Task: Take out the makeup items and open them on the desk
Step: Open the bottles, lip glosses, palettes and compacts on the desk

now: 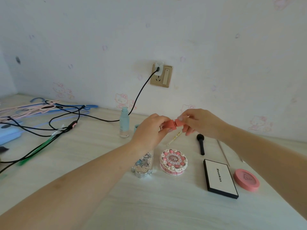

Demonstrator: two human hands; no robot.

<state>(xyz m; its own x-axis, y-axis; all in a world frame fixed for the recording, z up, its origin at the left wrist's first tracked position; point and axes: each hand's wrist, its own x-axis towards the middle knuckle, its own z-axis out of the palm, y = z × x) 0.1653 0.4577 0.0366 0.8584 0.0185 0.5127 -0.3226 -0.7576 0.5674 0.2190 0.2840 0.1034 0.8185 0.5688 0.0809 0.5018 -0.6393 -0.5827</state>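
So the coral lipstick (172, 124) is held up in the air above the desk (149, 205), split into two halves with a small gap between them. Left hand (149, 130) curls round the one half, right hand (197, 122) pinches the other with its fingertips. Both forearms reach in from the bottom corners. Below sit a round cake-style compact (173, 161), a silver case (143, 165) and a black brush (201, 144).

Both forearms are bare, sleeveless, with pale polish on the fingers (180, 118).
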